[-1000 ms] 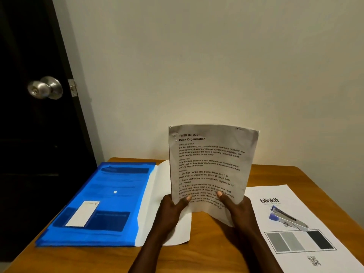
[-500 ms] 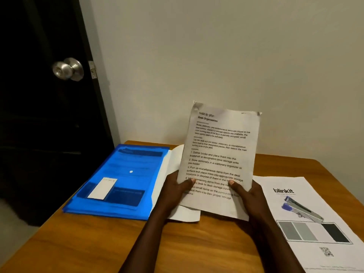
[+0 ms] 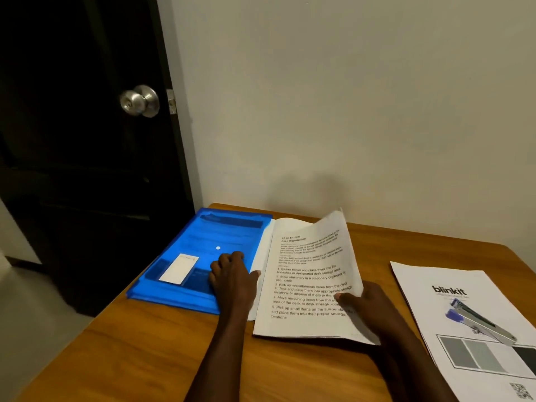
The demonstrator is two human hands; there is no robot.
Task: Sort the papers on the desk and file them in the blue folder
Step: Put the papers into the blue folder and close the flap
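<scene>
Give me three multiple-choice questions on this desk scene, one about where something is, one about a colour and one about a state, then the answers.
1. Where does the stapler lie?
A. on the floor
B. on the blinkit sheet
C. on bare wood

2. What colour is the door knob?
A. silver
B. red
C. black

3. How is the printed sheet?
A. crumpled into a ball
B. flat and untouched
C. right edge lifted, pinched by the right hand

Answers: 1 B, it rests on that sheet, below the logo; 2 A, it shines metallic grey; 3 C, the thumb lies on the raised, curling edge.
</scene>
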